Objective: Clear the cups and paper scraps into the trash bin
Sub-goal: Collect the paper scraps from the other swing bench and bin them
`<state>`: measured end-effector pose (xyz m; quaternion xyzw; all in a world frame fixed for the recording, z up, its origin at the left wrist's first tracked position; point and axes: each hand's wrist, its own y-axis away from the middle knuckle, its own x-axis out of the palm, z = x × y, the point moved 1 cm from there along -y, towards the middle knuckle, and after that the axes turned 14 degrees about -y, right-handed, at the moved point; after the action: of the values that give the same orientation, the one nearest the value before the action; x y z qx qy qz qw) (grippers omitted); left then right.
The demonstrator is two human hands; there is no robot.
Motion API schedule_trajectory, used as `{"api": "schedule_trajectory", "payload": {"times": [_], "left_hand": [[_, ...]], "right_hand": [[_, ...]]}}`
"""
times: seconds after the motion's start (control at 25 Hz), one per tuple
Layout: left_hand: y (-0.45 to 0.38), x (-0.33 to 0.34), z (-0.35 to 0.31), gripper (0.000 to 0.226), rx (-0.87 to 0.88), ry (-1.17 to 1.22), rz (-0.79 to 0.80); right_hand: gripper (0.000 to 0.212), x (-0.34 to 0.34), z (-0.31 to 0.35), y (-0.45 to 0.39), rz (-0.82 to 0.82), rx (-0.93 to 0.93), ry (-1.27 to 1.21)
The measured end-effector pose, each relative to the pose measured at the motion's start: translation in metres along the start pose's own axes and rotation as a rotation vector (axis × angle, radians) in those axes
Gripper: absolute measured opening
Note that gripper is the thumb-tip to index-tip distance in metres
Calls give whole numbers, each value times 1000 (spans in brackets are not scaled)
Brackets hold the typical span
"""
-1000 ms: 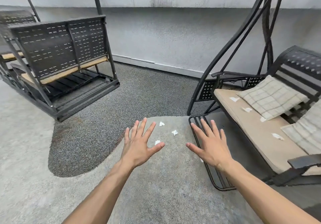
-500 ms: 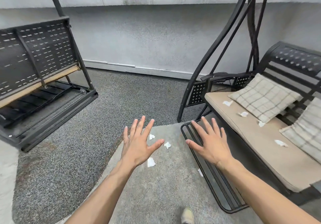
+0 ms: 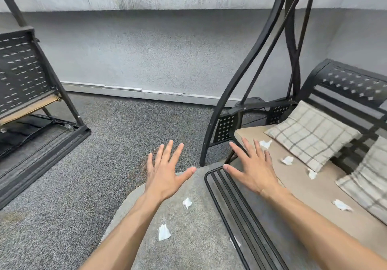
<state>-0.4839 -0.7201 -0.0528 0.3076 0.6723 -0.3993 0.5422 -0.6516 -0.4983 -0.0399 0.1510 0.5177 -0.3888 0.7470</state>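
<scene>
head view: both bare hands are held out palm-down with fingers spread, gripping nothing. left hand (image 3: 167,177) hovers over the edge of a pale grey rounded floor mat (image 3: 199,238); right hand (image 3: 252,171) hovers over the front corner of a black metal swing bench (image 3: 345,85) with a tan seat cushion (image 3: 310,188). two white torn paper scraps lie on the mat near the left forearm, one (image 3: 187,203) nearer the wrist, one (image 3: 164,232) lower down; a third white bit (image 3: 235,242) by the black slatted footrest (image 3: 230,211) may be another scrap. four more scraps sit on the cushion (image 3: 265,144) (image 3: 287,160) (image 3: 312,173) (image 3: 341,205), beside two plaid pillows (image 3: 312,133).
</scene>
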Motion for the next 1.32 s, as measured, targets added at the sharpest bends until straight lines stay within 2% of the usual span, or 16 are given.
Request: {"api": "schedule_trajectory", "payload": {"times": [0.32,0.44,0.72,0.88,1.04,1.32], "left_hand": [[-153,42,-14,84,118,21,16],[-214,61,-25,85,212,35,15],[-352,98,-71,84,533,105,58],[-406,110,-116,85,718,103,46],[-422,125,-177,84,914,139,67],[-418,150,-287,84,1084,191,157]], "right_hand": [[81,7,-54,-105,-23,131,1],[83,12,-76,-135,-81,207,5],[80,16,-115,-189,-218,514,43],[79,9,-127,-183,-311,688,49],[77,4,-145,-149,-371,881,58],[75,-13,-205,-97,-474,1068,73]]}}
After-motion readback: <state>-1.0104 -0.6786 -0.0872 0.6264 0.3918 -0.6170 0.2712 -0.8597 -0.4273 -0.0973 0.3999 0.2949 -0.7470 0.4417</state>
